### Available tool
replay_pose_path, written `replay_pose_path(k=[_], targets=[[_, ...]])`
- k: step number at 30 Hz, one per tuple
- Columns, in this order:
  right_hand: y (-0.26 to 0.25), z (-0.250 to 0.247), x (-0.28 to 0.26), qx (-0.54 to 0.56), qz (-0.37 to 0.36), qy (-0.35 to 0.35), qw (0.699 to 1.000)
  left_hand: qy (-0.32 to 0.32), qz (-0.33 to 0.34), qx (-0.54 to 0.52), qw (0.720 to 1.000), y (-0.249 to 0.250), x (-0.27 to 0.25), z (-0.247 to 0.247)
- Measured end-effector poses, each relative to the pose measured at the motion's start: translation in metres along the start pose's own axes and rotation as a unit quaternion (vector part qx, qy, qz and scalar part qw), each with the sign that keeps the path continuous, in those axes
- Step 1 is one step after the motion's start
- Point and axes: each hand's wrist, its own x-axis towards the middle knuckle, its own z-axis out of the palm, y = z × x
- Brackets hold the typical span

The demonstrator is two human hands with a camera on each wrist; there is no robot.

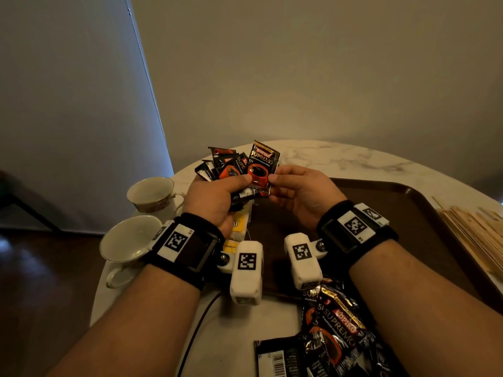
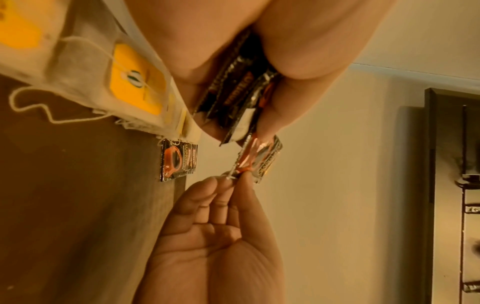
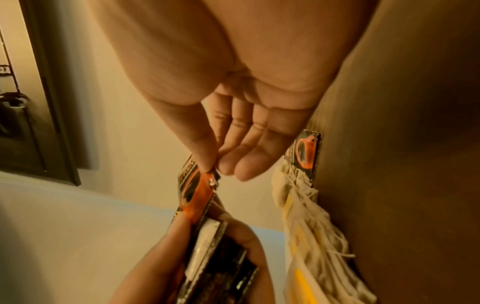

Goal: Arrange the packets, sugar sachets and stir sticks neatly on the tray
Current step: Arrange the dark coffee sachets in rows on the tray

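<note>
Slipping is the main risk, in my judgement; the left hand (image 1: 215,197) grips a fanned bundle of coffee packets (image 1: 227,165) with its fingers curled tight round their lower ends, and any loosening while one is drawn out could let the whole fan slide apart and drop; the glossy foil would make that easy. A second risk is a snag; the front packet (image 1: 262,170) is pinched from both sides, so a pull by the right hand (image 1: 300,194) against a left thumb that has not let go may crumple or tear its edge.

The right thumb and forefinger (image 3: 207,160) are closed together on that packet's side edge; the other right fingers lie relaxed and nearly straight below the pinch, holding nothing. The left thumb presses the same packet's opposite edge against the bundle.

Beneath both sets of fingers lies the brown tray (image 1: 402,202); a row of tea bags (image 1: 239,227) runs along its edge under the left palm, with one coffee packet beyond them in the wrist views. Loose packets (image 1: 337,330) lie on the table behind the right wrist; stir sticks (image 1: 473,235) lie well outside the right fingers, off the tray; two cups (image 1: 130,238) stand outside the left hand.
</note>
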Motion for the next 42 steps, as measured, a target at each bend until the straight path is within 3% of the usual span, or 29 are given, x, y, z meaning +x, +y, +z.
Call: replay_pose_path(k=[6, 9, 13, 22, 33, 38, 42], targets=[[-0.005, -0.013, 0.014, 0.049, 0.026, 0.143, 0.988, 0.021, 0.045, -0.018, 0.999, 0.003, -0.001, 0.001], [-0.002, -0.019, 0.024, -0.015, 0.065, 0.180, 0.981, 0.026, 0.071, 0.002, 0.997, 0.003, -0.002, 0.000], [0.000, -0.016, 0.035, -0.123, 0.114, 0.172, 0.971, 0.027, 0.087, 0.010, 0.996, 0.004, -0.002, 0.000], [-0.005, -0.011, 0.053, -0.316, 0.143, 0.141, 0.927, 0.026, 0.085, 0.011, 0.996, 0.005, 0.003, -0.004], [-0.003, -0.007, 0.059, -0.380, 0.145, 0.141, 0.903, 0.019, 0.085, 0.014, 0.996, 0.005, 0.006, -0.005], [-0.001, -0.011, 0.058, -0.349, 0.140, 0.144, 0.915, 0.008, 0.062, 0.005, 0.998, 0.005, 0.002, -0.003], [-0.010, -0.007, 0.038, -0.219, 0.110, 0.137, 0.960, -0.006, 0.041, 0.014, 0.999, 0.005, -0.003, -0.001]])
